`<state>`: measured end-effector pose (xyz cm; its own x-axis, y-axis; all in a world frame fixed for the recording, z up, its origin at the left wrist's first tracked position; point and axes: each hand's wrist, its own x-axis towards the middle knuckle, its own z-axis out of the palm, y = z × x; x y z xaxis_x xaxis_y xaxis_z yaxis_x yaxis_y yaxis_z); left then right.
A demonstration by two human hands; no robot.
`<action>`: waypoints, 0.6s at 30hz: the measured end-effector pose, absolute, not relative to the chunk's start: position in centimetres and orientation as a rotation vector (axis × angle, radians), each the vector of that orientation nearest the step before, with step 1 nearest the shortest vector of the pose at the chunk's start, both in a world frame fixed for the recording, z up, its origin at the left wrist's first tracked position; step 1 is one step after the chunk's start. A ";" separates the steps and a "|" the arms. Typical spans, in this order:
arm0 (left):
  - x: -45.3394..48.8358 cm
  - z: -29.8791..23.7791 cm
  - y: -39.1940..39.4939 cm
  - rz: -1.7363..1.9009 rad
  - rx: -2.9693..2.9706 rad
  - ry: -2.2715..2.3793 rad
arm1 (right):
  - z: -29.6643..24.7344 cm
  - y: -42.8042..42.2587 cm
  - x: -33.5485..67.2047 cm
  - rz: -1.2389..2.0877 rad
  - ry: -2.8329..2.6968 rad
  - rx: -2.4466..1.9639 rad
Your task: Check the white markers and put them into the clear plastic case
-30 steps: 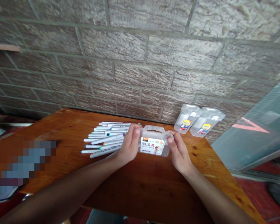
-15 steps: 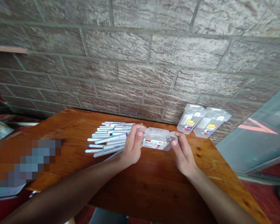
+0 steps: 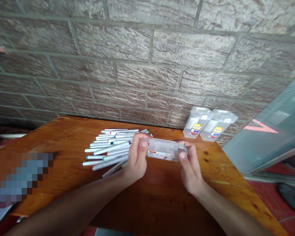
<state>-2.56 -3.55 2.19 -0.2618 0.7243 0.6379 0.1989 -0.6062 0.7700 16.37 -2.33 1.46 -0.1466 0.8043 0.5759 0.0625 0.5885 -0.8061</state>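
Between my two hands is a clear plastic case point(image 3: 162, 146) with a printed label on its front side, held above the wooden table. My left hand point(image 3: 138, 154) grips its left end, thumb on the near side. My right hand point(image 3: 190, 165) holds the right end, with the thumb pressed against the near corner and fingers behind. A pile of white markers point(image 3: 110, 149) with coloured bands lies on the table just left of and partly behind my left hand. Whether anything is inside the case I cannot make out.
Two clear plastic boxes with yellow labels, one point(image 3: 196, 123) beside the other point(image 3: 218, 126), stand at the table's back right by the brick wall point(image 3: 130, 78). A pixelated patch point(image 3: 27, 180) covers something at the left. The wooden table point(image 3: 162, 200) ends at right near a glass panel point(image 3: 272, 127).
The case has tilted so that less of its label and more of its near edge shows, still in both hands. The whole view has shifted slightly; the markers and boxes stay put.
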 end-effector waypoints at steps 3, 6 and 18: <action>-2.4 2.1 -3.7 1.924 1.631 1.115 | 1.5 -2.4 16.2 0.748 -1.578 -0.754; -2.4 2.0 -3.8 1.911 1.634 1.145 | 1.5 -2.5 16.2 0.780 -1.557 -0.749; -2.0 2.2 -4.2 1.956 1.564 1.084 | 2.1 -3.3 15.8 0.879 -1.466 -0.693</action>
